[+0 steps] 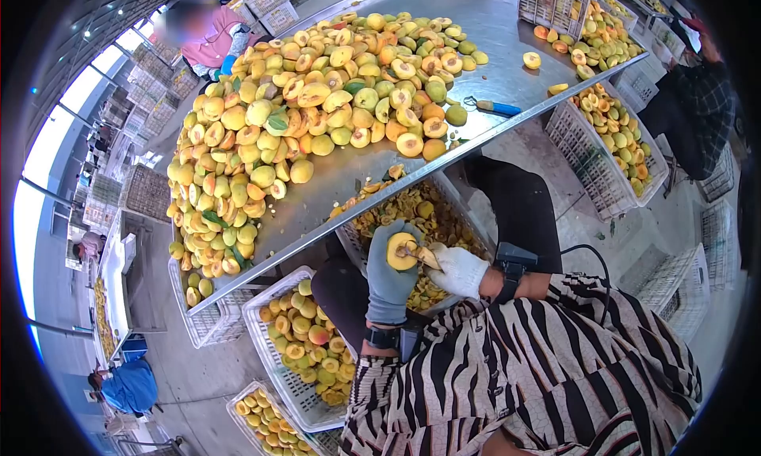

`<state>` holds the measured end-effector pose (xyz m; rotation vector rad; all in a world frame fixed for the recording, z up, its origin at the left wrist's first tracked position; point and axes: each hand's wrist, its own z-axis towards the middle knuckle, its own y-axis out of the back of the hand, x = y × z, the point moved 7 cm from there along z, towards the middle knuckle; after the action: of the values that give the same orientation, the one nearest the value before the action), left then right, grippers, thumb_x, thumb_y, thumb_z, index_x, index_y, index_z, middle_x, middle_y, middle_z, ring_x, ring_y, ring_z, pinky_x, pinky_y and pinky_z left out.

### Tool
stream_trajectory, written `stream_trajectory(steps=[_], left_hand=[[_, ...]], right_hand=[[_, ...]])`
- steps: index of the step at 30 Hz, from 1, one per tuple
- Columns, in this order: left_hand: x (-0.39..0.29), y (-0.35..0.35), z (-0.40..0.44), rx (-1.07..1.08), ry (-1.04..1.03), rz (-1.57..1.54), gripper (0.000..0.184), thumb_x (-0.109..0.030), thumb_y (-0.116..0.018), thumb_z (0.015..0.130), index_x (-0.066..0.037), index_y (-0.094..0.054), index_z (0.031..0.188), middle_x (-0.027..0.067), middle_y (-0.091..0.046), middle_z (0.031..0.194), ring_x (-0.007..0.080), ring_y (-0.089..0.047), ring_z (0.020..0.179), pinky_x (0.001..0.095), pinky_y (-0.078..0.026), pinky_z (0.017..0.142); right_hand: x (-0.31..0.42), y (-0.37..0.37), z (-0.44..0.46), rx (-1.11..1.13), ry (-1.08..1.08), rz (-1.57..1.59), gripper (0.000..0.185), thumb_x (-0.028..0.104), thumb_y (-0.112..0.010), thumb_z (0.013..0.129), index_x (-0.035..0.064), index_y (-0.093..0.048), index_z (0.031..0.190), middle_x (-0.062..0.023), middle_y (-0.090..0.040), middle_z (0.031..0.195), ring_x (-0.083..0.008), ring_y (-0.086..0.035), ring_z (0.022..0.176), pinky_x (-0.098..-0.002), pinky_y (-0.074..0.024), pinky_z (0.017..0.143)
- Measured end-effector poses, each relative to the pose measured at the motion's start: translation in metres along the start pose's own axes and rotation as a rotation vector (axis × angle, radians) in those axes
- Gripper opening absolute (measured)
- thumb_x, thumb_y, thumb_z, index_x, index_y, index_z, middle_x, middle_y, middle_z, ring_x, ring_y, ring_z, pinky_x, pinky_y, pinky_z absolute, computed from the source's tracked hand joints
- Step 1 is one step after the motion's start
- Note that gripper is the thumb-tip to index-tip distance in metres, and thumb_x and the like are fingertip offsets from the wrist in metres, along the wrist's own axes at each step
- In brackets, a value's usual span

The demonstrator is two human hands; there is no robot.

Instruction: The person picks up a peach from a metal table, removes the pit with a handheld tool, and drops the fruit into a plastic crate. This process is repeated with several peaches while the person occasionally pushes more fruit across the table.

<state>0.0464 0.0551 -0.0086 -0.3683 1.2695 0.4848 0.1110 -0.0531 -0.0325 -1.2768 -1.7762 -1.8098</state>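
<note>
My left hand (388,272), in a grey glove, holds a halved yellow peach (401,251) with its cut face turned up. My right hand (460,270), in a whitish glove, is closed around a small tool (429,257) whose end meets the middle of the fruit. Most of the tool is hidden by the fingers. Both hands are over a crate of peach scraps (468,232) between my knees. A large heap of halved peaches (309,95) lies on the metal table (317,210) beyond them.
A blue-handled tool (498,108) lies near the table edge. Crates of peaches stand at lower left (261,341) and right (583,159). One person (214,40) is across the table, another (697,99) at the right, and a third in blue (129,386) at the far left.
</note>
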Motion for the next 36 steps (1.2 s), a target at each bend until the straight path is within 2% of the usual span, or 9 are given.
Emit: stream_trajectory(steps=[7,16,19,22,25,27,31,34,36], left_hand=[[0.001,-0.004,0.003,-0.076,0.101,-0.203,0.045,0.013,-0.058,0.082,0.001,-0.047,0.124,0.0124,-0.057,0.120,0.0227,-0.060,0.110,0.0339,-0.052,0.092],[-0.029,-0.015,-0.005,-0.093,-0.102,0.233,0.047,0.013,-0.056,0.083,0.004,-0.047,0.129,0.0124,-0.057,0.118,0.0201,-0.061,0.104,0.0324,-0.052,0.093],[-0.004,-0.010,-0.006,-0.191,0.079,-0.278,0.047,0.014,-0.055,0.083,0.004,-0.048,0.128,0.0129,-0.058,0.117,0.0206,-0.062,0.103,0.0325,-0.052,0.093],[-0.020,-0.005,-0.003,-0.055,0.002,0.144,0.043,0.012,-0.054,0.086,0.004,-0.048,0.128,0.0131,-0.057,0.117,0.0206,-0.062,0.102,0.0328,-0.052,0.094],[-0.005,-0.010,-0.001,0.121,0.164,0.047,0.034,0.004,-0.051,0.092,0.003,-0.049,0.126,0.0132,-0.056,0.117,0.0204,-0.062,0.101,0.0331,-0.052,0.094],[0.033,-0.005,-0.012,-0.207,0.407,-0.543,0.026,-0.003,-0.047,0.097,0.003,-0.051,0.122,0.0134,-0.059,0.113,0.0201,-0.062,0.102,0.0329,-0.052,0.093],[-0.002,-0.014,-0.006,-0.174,0.141,-0.078,0.021,-0.006,-0.045,0.097,0.002,-0.058,0.112,0.0105,-0.064,0.098,0.0185,-0.063,0.088,0.0282,-0.053,0.078],[-0.020,-0.009,0.003,0.048,-0.068,0.351,0.019,-0.003,-0.045,0.096,0.002,-0.059,0.108,0.0096,-0.065,0.090,0.0179,-0.063,0.079,0.0273,-0.052,0.075],[-0.009,-0.005,0.001,0.032,0.008,0.257,0.017,-0.003,-0.048,0.096,0.003,-0.057,0.109,0.0102,-0.064,0.091,0.0186,-0.064,0.084,0.0293,-0.055,0.077]], right_hand=[[0.003,-0.003,-0.003,-0.110,0.032,0.039,0.033,0.025,-0.053,0.088,-0.0018,-0.050,0.107,-0.0268,-0.061,0.083,-0.0435,-0.063,0.076,-0.0502,-0.0514,0.066],[0.012,-0.006,-0.009,-0.073,-0.012,0.077,0.028,0.022,-0.052,0.087,-0.0013,-0.054,0.102,-0.0257,-0.059,0.091,-0.0439,-0.062,0.079,-0.0490,-0.0515,0.069],[0.010,-0.007,-0.005,-0.060,0.113,0.117,0.028,0.024,-0.053,0.087,-0.0020,-0.056,0.098,-0.0257,-0.059,0.091,-0.0447,-0.061,0.083,-0.0487,-0.0510,0.073],[0.007,-0.007,-0.007,-0.024,0.078,0.155,0.029,0.025,-0.053,0.086,-0.0020,-0.057,0.097,-0.0264,-0.060,0.093,-0.0448,-0.061,0.087,-0.0484,-0.0506,0.075],[-0.004,-0.016,-0.004,0.000,0.011,0.113,0.029,0.025,-0.053,0.086,-0.0006,-0.057,0.099,-0.0271,-0.061,0.094,-0.0439,-0.061,0.090,-0.0478,-0.0505,0.077],[-0.001,-0.023,-0.002,0.038,-0.001,0.128,0.030,0.026,-0.053,0.086,0.0002,-0.058,0.101,-0.0265,-0.062,0.093,-0.0436,-0.061,0.092,-0.0477,-0.0502,0.078],[0.011,-0.012,-0.009,0.206,-0.070,0.381,0.031,0.027,-0.053,0.086,0.0007,-0.058,0.102,-0.0257,-0.062,0.093,-0.0440,-0.060,0.090,-0.0474,-0.0504,0.078],[0.008,-0.014,-0.009,0.176,-0.009,0.181,0.031,0.028,-0.053,0.086,0.0012,-0.059,0.101,-0.0247,-0.063,0.094,-0.0413,-0.062,0.087,-0.0453,-0.0511,0.077],[0.008,-0.016,-0.008,0.119,0.028,0.068,0.031,0.028,-0.053,0.085,0.0015,-0.059,0.099,-0.0237,-0.063,0.091,-0.0397,-0.062,0.083,-0.0444,-0.0514,0.076]])
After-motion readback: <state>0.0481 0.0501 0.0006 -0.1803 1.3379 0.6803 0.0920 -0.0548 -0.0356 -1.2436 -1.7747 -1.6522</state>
